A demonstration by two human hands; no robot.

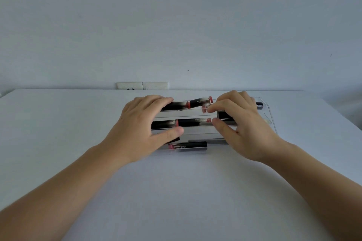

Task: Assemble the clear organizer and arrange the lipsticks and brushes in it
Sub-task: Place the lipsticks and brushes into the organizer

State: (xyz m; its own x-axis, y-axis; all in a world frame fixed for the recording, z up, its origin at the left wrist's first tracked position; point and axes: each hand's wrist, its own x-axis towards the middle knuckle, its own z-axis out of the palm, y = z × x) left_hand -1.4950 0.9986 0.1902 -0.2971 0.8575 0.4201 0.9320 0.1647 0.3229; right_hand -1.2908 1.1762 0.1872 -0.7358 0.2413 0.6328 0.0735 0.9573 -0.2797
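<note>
A clear stepped organizer [271, 117] lies on the white table [176, 191]. Black lipsticks with pink ends lie along its tiers: one on the top tier [199, 101], one on the middle tier [193, 122], one on the lowest tier [189, 146]. My left hand [145, 123] grips the organizer's left part, fingers over the top tier and thumb against the middle tier's front. My right hand [244, 123] pinches another lipstick [224, 114] between curled fingers and thumb, just above the middle tier. A thin grey stick [205, 140], perhaps a brush, lies behind the lowest lipstick.
A dark cap end [259, 104] pokes out at the top tier's right, past my right hand. Behind the table's far edge the wall carries a white socket plate [142, 85]. The table's right edge slants away near the organizer.
</note>
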